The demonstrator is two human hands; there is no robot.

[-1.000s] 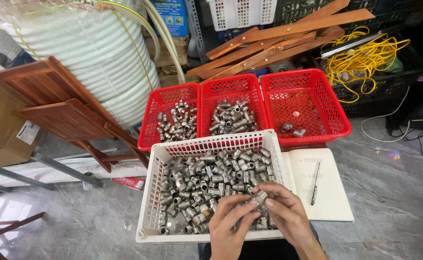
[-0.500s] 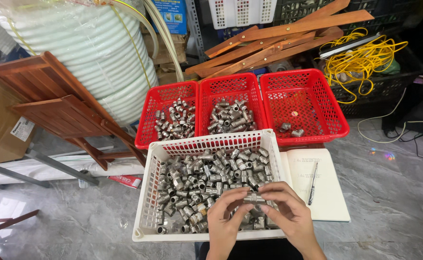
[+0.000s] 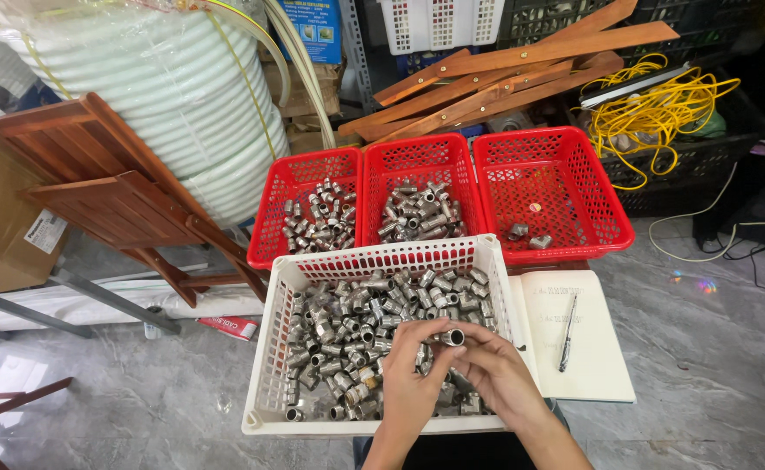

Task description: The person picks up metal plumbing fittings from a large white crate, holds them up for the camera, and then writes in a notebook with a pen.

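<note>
Grey marbled floor [image 3: 722, 383] surrounds my white lattice basket [image 3: 278, 365] at lower centre; both my left hand [image 3: 410, 383] and right hand [image 3: 495, 372] pinch one shiny cylindrical metal fitting [image 3: 452, 337].

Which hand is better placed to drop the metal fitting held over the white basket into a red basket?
Right, probably. The right hand pinches the metal fitting at its open end, on the side nearer the red baskets; the left hand only steadies it.
</note>
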